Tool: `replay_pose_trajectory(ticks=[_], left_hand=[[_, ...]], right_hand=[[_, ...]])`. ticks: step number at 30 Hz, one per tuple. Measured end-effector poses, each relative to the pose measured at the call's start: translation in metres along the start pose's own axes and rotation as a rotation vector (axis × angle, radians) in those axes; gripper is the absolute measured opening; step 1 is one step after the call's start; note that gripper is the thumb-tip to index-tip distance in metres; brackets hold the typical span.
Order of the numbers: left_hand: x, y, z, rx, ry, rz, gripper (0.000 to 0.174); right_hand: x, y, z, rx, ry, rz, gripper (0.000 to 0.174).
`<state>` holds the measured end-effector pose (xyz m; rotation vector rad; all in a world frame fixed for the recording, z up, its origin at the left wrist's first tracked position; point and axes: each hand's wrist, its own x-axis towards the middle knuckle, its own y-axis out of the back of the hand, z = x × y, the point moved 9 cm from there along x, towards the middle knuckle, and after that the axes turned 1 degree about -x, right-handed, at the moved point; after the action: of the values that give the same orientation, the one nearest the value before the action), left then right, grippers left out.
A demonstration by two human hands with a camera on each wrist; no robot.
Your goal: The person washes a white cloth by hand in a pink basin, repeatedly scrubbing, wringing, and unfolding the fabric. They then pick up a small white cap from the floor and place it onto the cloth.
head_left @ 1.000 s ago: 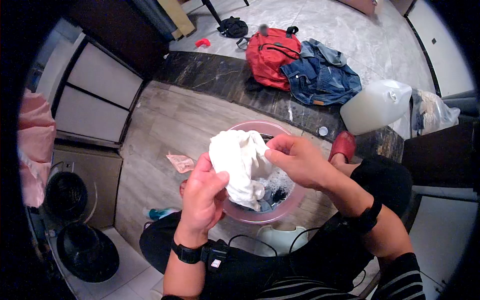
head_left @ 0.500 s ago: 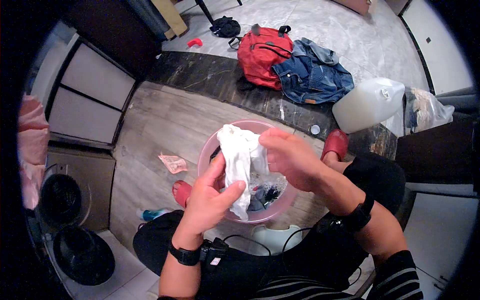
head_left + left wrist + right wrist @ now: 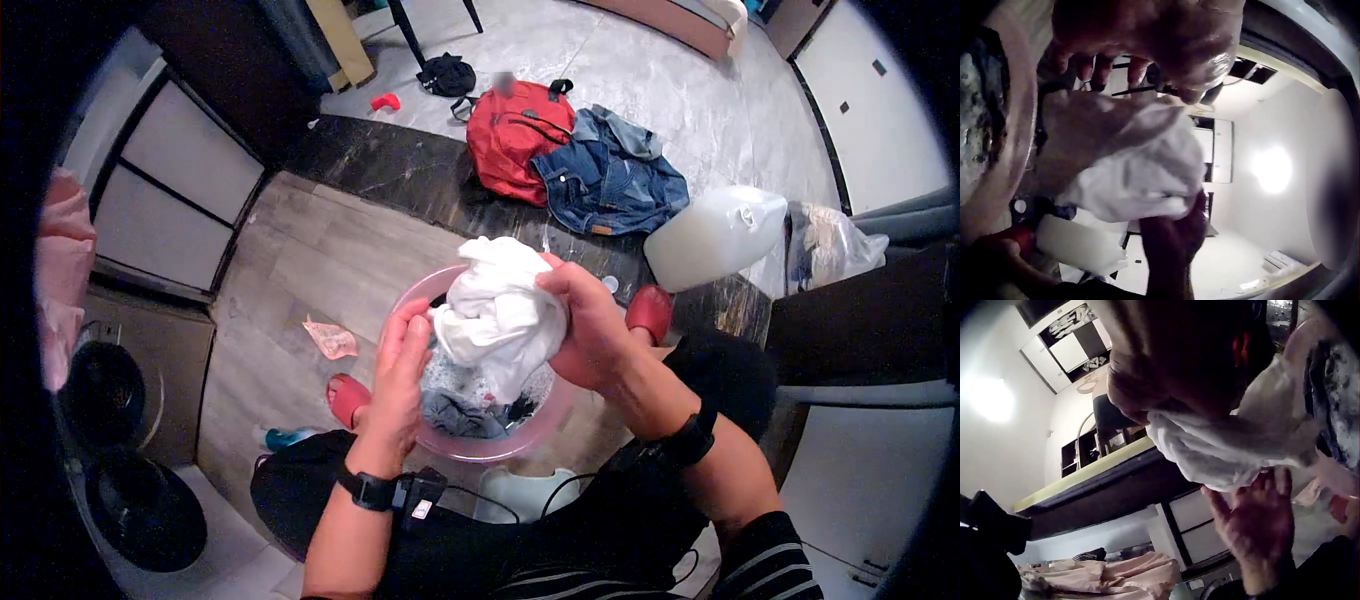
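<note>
A bunched white wet-looking cloth (image 3: 500, 315) is held up over a pink basin (image 3: 485, 452). My right hand (image 3: 592, 335) grips its right side, thumb on top and the other fingers mostly hidden behind the fabric. Beside the cloth's left edge is my left hand (image 3: 400, 375), with its fingers fairly straight. In the right wrist view the palm of that left hand (image 3: 1260, 528) faces the camera, fingertips right at the lower edge of the cloth (image 3: 1210, 453). Sudsy water and dark and grey-blue clothes (image 3: 460, 415) fill the basin.
Beyond the basin lie a red backpack (image 3: 515, 140), a denim garment (image 3: 615, 180) and a large whitish jug (image 3: 715, 235) on a dark stone strip and pale floor. A pink packet (image 3: 330, 340) is on the floor at left. Red slippers (image 3: 650, 312) flank the basin.
The cloth has gone from hanging lengthwise between both hands to a bunched bundle in my right hand. My left thumb has come off it, and the left fingers have straightened.
</note>
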<state>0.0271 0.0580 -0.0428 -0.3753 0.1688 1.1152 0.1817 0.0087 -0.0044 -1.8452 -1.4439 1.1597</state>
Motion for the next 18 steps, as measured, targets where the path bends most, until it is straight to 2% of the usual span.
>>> replay_pose_trajectory(ticks=[1,4,8,9,11,12,13,16,17,18], left_hand=[[0.006,-0.01,-0.006,-0.082,-0.047,-0.067,0.047],[0.006,-0.038,-0.016,-0.278,0.058,-0.208,0.056],[-0.003,-0.063,-0.016,-0.634,0.188,-0.247,0.071],[-0.004,-0.067,-0.026,-0.683,0.293,-0.317,0.077],[-0.005,-0.067,-0.024,-0.668,0.272,-0.447,0.078],[-0.002,-0.065,-0.025,-0.655,0.263,-0.423,0.077],[0.0,-0.062,-0.026,-0.642,0.254,-0.399,0.076],[0.012,-0.049,-0.018,-0.66,0.233,-0.245,0.073],[0.015,-0.047,-0.015,-0.712,0.214,-0.156,0.071],[0.016,-0.046,-0.018,-0.727,0.235,-0.154,0.07]], right_hand=[[0.003,0.0,0.0,0.009,0.018,-0.008,0.042],[0.001,-0.02,0.0,0.138,-0.014,-0.165,0.046],[0.009,-0.012,-0.003,0.093,0.056,-0.106,0.05],[0.012,-0.005,-0.008,0.024,0.114,-0.014,0.05],[0.013,0.01,-0.007,-0.028,0.11,0.077,0.049],[0.015,0.02,-0.005,-0.057,0.106,0.122,0.049],[0.021,0.032,-0.001,-0.002,0.14,0.18,0.039],[0.006,0.04,-0.009,-0.791,0.292,0.317,0.027],[-0.003,0.02,-0.015,-1.172,0.509,0.278,0.021],[-0.01,0.0,-0.01,-1.272,0.653,0.166,0.022]])
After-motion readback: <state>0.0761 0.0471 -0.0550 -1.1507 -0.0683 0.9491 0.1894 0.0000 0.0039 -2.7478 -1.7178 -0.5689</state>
